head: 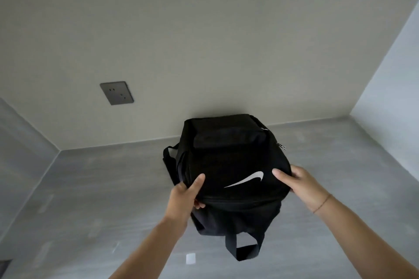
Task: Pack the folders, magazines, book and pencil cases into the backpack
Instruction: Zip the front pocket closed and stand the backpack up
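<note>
Currently our left hand (186, 197) and right hand (301, 186) clamp the backpack (229, 161) by its sides; we should steady it, then find the zip.

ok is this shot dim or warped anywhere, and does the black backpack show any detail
Head view: dim, flat light; the backpack is near-featureless black apart from its white logo; wide-angle distortion curves the wall corner at right; the left hand and right hand gripping it look sharp.

Black backpack (229, 165) with white swoosh (247, 179), grey table (90, 199)
</note>
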